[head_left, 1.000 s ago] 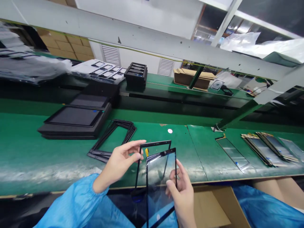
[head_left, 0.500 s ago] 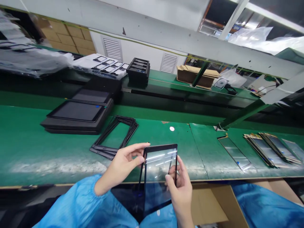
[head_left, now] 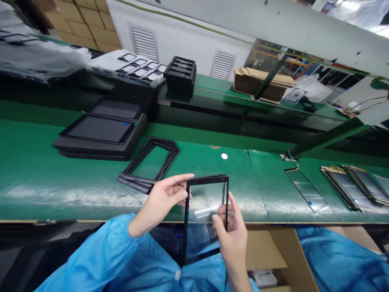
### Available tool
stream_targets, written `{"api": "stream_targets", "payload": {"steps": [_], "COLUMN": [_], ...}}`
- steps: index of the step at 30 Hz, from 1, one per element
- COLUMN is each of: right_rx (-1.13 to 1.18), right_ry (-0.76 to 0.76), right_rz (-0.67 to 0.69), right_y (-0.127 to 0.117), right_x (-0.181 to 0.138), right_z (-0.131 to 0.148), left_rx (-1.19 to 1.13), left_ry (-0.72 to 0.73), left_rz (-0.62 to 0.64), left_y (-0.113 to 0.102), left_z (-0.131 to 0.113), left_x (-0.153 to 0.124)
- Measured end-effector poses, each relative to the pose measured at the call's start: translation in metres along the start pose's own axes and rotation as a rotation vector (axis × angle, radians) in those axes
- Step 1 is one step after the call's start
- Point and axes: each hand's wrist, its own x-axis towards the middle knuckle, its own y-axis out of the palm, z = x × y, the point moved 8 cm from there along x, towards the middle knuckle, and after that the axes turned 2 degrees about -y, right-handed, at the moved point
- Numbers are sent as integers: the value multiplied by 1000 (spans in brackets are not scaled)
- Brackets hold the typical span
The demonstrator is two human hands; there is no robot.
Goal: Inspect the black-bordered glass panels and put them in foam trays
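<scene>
In front of my chest, close to the bench's front edge, I hold a clear glass touch panel (head_left: 202, 227) with a black border, tilted upright. A thin black frame shows just behind its top edge. My left hand (head_left: 165, 202) pinches the upper left edge between thumb and fingers. My right hand (head_left: 232, 231) grips the right edge, its thumb on the front and its fingers behind, seen through the glass. Beyond my left hand lies a loose stack of black frames (head_left: 168, 162) on the green bench (head_left: 206, 162).
Dark screens (head_left: 97, 129) lie on stacked black foam trays (head_left: 94, 151) at left. One glass panel (head_left: 306, 190) and stacked panels (head_left: 340, 188) lie right. A raised shelf holds black trays (head_left: 180, 77) and a cardboard divider box (head_left: 261, 85). An open carton (head_left: 270, 247) stands below the bench edge.
The black frame that stuck out left of the glass now sits nearly in line behind it. The glass has turned slightly and its reflections have shifted. My view has tipped downward.
</scene>
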Motion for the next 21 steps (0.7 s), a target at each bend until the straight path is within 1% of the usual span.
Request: {"api": "stream_targets", "payload": {"steps": [4,10,21], "right_rx": [4,21,-2], "right_ry": [5,53,56], "right_rz": [4,27,12], "right_y": [-2,2,3], "right_x": [1,3,1], "right_z": [-2,0,-2], "left_rx": [3,23,40], "left_ry": [-11,-34,-45], "left_rz": [-3,-18,-17], "left_y": [0,-4,-3], "left_z": [2,4,4], "left_x": [0,-1,-3]}}
